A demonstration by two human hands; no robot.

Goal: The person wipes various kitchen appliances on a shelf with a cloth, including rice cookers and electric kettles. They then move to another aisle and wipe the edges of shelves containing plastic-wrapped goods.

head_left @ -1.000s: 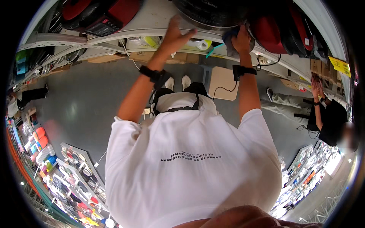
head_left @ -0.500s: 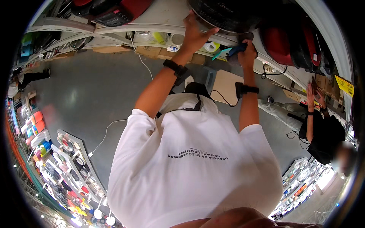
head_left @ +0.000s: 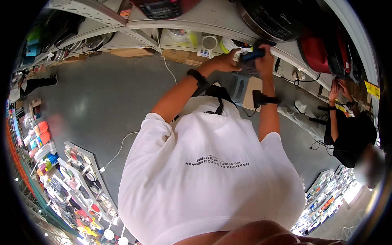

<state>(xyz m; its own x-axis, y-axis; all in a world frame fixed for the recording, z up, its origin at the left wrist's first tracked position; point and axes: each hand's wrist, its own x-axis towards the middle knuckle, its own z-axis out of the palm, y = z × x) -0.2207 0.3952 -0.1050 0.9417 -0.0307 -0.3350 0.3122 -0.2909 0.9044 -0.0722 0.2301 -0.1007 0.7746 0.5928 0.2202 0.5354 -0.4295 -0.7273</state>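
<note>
My right hand [head_left: 264,61] is closed on a dark grey and blue cloth [head_left: 249,61] below the front of a black, steel-banded cooker [head_left: 269,18] on the shelf. My left hand [head_left: 228,61] is just left of the cloth, fingers apart and curved toward it; whether it touches the cloth is unclear. A red appliance with a control panel [head_left: 161,8] sits farther left on the shelf, and a red and black appliance [head_left: 314,53] sits to the right.
Metal shelving [head_left: 139,23] runs across the top, with kitchenware below. A beige board [head_left: 251,96] lies under my arms. A co-worker [head_left: 347,134] works at right; another person [head_left: 30,85] is at far left. A white cable [head_left: 122,145] crosses the floor [head_left: 90,106].
My left hand has left the black cooker's edge and moved down and right toward the cloth. My right hand has moved slightly lower with the cloth. The shelf view has shifted rightward.
</note>
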